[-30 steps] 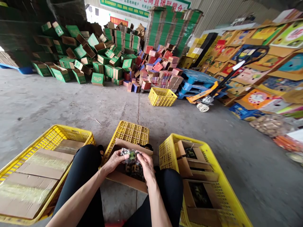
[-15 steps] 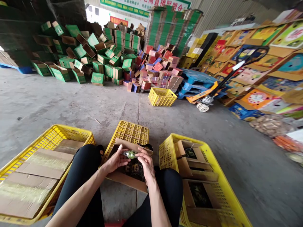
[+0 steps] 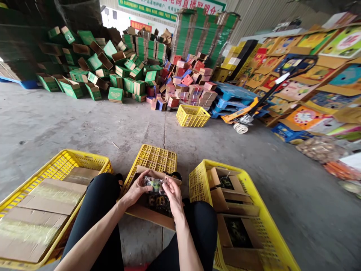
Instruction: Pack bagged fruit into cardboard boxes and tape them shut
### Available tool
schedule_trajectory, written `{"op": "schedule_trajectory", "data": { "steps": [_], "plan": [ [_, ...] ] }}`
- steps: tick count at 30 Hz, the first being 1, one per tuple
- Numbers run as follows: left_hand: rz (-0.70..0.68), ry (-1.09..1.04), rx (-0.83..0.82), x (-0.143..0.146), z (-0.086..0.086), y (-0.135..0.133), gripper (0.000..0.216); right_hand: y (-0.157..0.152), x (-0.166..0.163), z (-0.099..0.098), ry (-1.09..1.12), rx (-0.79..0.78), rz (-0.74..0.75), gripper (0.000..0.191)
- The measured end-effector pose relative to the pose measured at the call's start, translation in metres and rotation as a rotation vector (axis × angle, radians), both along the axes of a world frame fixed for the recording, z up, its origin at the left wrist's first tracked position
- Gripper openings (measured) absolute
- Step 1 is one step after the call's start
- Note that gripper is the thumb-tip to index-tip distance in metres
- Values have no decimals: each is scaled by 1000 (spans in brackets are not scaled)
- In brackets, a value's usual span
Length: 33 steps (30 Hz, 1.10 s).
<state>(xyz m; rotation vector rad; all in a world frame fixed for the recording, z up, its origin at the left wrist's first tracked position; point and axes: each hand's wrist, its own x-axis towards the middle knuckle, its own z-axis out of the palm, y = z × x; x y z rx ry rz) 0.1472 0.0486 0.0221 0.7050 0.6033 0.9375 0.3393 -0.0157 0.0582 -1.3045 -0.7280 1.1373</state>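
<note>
In the head view, the one view we have, we see the left hand (image 3: 137, 190) and the right hand (image 3: 173, 191) raised together over an open box (image 3: 150, 216). Between them is a clear packet (image 3: 156, 184) with something green inside; we cannot tell just what. The left hand has it pinched at one end, thumb in front, and the right hand's fingers close on the other end, so both hands grip it. The packet hangs above the box, clear of the dark, shiny packs (image 3: 159, 203) lying in it.

We see the box resting tilted on the middle crate (image 3: 159, 157), which shows a yellow grid face upward, between the person's knees (image 3: 104, 194). Beside the left knee stands the left crate (image 3: 94, 156), holding taped boxes (image 3: 53, 195). Beside the right knee, the right crate (image 3: 269, 222) holds open boxes (image 3: 249, 231) with dark contents.

Farther off on the floor (image 3: 135, 128) we find a yellow far crate (image 3: 193, 116), heaped green boxes (image 3: 115, 94), blue pallets (image 3: 235, 92) and a pallet truck (image 3: 251, 111).
</note>
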Motion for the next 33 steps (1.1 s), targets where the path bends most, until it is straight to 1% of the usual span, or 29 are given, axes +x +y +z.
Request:
{"op": "schedule_trajectory", "data": {
  "steps": [2,3,7,9,15,17,21,26,28,30,33],
  "plan": [
    [-24,8,21,1,3,-2,98,0,1,-1,-59,9,15,48],
    [-37,14,17,1,4,-3,93,1,1,-2,-79,17,23,45],
    [-84,63,-47,0,7,-3,60,1,3,-5,-114,56,23,40],
    [-91,100,-52,-2,8,-2,55,0,3,-4,-113,62,36,39],
    [-63,155,5,-5,12,-1,52,-2,2,3,-123,66,178,37],
    [-58,156,16,-4,14,-2,51,-1,1,3,-122,58,143,35],
    [-83,119,-14,-3,16,-1,55,1,-2,2,-59,39,10,37],
    [-83,104,-58,-3,17,1,61,3,-1,-1,-54,47,-4,36],
    [-85,97,-76,-4,17,1,63,4,0,-2,-43,59,-32,35],
    [-132,92,-68,-4,16,-1,62,3,2,-3,-26,65,-63,35],
    [-194,112,-45,-4,13,-4,57,2,1,-3,-22,54,-64,36]
  ]
}}
